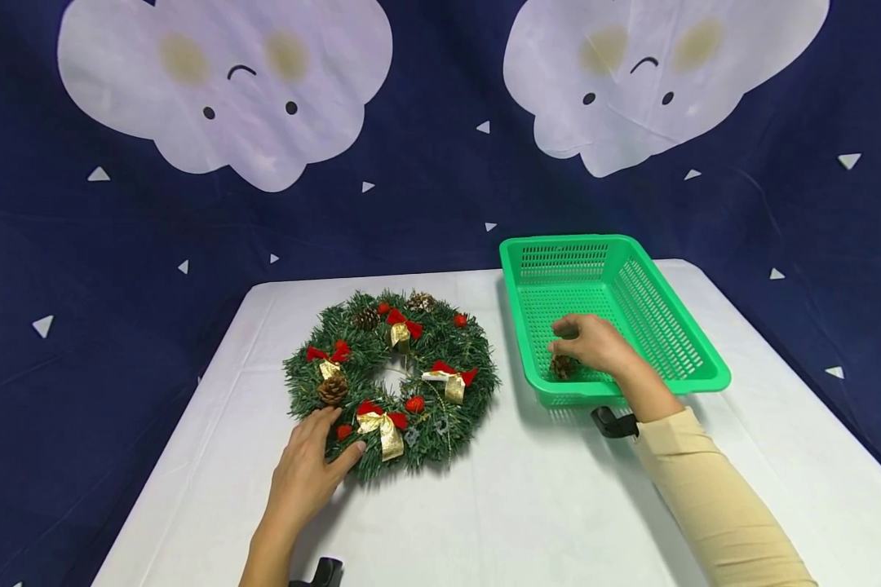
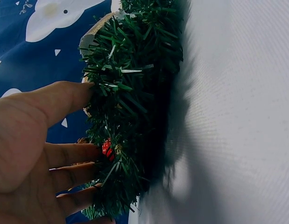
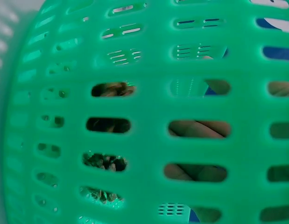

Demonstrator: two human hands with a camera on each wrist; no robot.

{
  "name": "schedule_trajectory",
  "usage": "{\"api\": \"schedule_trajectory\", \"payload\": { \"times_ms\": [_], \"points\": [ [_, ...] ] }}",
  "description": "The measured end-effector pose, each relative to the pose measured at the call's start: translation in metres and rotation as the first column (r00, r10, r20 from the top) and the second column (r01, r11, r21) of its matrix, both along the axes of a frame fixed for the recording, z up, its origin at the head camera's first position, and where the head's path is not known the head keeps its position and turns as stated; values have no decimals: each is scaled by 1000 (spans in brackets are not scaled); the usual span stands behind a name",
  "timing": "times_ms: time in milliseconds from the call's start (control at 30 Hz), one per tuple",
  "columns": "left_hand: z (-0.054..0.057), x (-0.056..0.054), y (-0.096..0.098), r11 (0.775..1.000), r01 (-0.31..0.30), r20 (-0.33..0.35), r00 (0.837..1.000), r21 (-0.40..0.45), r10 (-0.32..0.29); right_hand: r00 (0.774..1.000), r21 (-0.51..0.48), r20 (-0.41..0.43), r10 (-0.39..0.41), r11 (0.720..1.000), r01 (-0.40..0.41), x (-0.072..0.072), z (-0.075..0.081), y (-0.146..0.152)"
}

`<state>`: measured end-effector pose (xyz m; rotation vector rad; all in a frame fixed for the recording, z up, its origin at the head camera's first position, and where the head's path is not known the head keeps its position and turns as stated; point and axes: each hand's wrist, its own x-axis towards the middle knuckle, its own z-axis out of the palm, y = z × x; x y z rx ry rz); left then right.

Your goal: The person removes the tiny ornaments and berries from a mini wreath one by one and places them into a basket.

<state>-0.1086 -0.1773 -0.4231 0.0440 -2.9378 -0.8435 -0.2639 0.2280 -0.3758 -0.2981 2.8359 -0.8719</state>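
Note:
A green wreath (image 1: 458, 428) with red and gold bows, red berries and pine cones lies on the white table. My left hand (image 1: 304, 465) is at its near left edge, thumb and fingers spread, fingertips against the greenery. In the left wrist view the fingers (image 2: 72, 175) reach the wreath's side (image 2: 135, 98) near a red berry (image 2: 107, 150). My right hand (image 1: 595, 342) is inside the green basket (image 1: 517, 326), thumb and fingers parted just over a brown pine cone (image 1: 562, 367). Through the basket's slots the right wrist view shows the pine cone (image 3: 109, 125) below the fingers (image 3: 198, 129).
The basket's near rim (image 1: 631, 390) stands between my right wrist and the table. A white cloth (image 1: 499, 522) covers the table. Behind it hangs a dark blue curtain (image 1: 426, 220) with clouds and small white triangles. Each wrist wears a black camera mount (image 1: 614, 422).

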Motion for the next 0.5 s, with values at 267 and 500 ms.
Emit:
{"api": "schedule_trajectory", "payload": {
  "times_ms": [267,500],
  "points": [
    [-1,0,0,1000,-4,10,1000,1,4,999,-27,-19,-36,999,35,1,3,-2],
    [1,0,0,1000,-7,26,1000,7,7,997,-69,-53,-52,996,49,6,10,-11]
  ]
}}
